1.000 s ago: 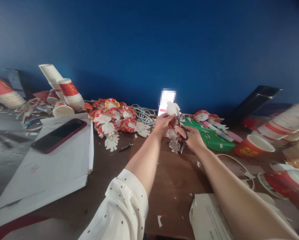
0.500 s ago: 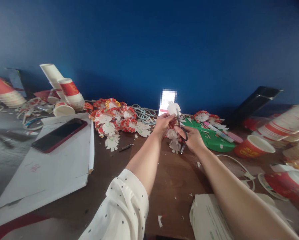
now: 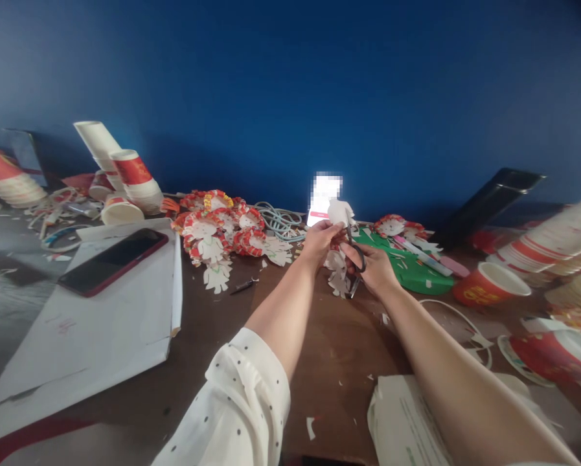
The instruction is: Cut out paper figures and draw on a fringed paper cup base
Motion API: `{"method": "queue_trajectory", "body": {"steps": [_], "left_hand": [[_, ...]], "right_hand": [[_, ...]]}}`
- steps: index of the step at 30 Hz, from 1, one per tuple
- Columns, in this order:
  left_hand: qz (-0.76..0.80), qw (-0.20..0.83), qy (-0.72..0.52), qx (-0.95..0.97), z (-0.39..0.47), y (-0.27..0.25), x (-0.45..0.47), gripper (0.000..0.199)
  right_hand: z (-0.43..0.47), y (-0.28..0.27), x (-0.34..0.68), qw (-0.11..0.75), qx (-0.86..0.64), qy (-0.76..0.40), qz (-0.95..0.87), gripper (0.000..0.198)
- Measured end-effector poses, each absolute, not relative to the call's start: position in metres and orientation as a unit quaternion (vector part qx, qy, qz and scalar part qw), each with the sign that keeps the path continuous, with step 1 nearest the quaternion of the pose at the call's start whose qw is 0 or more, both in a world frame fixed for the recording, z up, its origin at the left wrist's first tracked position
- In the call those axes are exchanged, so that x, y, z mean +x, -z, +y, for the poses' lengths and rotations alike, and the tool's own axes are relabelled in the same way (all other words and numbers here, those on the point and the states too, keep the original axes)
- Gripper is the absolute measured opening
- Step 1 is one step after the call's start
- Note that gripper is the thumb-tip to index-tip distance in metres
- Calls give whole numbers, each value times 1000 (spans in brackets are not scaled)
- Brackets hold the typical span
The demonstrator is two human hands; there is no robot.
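My left hand pinches a white paper cutout shaped like a small figure, held up off the table. In my right hand is a pair of black-handled scissors, fingers wrapped round the loops. The blades reach up against the lower edge of the cutout; whether they are parted I cannot tell. Just below the hands another white paper figure lies on the brown table. Behind the cutout a lit phone screen leans at the blue wall.
Several finished-looking paper figures with red ruffled edges are heaped left of centre, beside coiled cable. A dark phone rests on a white box. On the right are a green sheet, a red paper cup and stacked cups.
The cutout has shifted slightly to the right and its outline has turned a little. Both hands keep their grips, and the whole view has moved marginally.
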State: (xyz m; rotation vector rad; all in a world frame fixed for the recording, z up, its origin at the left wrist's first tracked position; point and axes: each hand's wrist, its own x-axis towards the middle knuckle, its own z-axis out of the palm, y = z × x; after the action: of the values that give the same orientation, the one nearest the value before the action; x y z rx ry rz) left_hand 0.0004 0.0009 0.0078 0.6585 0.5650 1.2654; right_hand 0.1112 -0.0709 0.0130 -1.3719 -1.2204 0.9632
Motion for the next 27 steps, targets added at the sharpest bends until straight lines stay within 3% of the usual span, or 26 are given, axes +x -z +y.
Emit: {"method": "queue_trajectory", "body": {"steps": [27], "left_hand": [[262, 713, -567, 318, 3, -4, 2, 28]], "right_hand": [[-68, -8, 114, 507, -568, -381, -525, 47]]}}
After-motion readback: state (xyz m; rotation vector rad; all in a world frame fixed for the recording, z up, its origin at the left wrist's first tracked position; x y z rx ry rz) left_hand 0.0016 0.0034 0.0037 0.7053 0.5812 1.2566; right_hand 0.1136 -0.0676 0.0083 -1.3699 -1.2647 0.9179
